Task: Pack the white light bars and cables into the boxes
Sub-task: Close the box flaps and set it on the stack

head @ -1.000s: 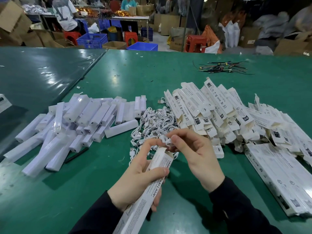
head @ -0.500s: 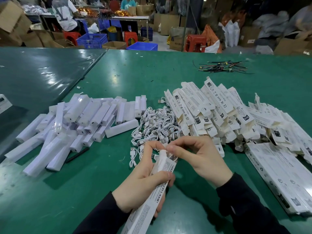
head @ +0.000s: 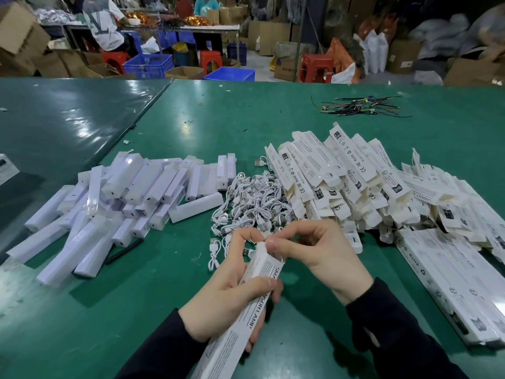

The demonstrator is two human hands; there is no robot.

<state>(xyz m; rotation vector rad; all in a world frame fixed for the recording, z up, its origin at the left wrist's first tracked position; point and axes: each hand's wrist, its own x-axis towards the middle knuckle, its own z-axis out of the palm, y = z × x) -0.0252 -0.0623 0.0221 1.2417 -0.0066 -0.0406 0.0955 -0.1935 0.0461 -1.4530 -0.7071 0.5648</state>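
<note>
Over green table [head: 273, 119] | left hand [head: 226, 294] grip wraps box [head: 246, 310] | right hand [head: 314, 253] pinches its flap

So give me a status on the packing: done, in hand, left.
Done: flat closed boxes lie stacked at the right edge. In hand: the left hand grips one lamp box while the right hand works its top end. Left: the light bar pile, the cable heap and many open boxes.

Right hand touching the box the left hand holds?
Touching. The head view shows the right hand with its thumb and fingertips pinching the top end of the box, which the left hand grips.
</note>
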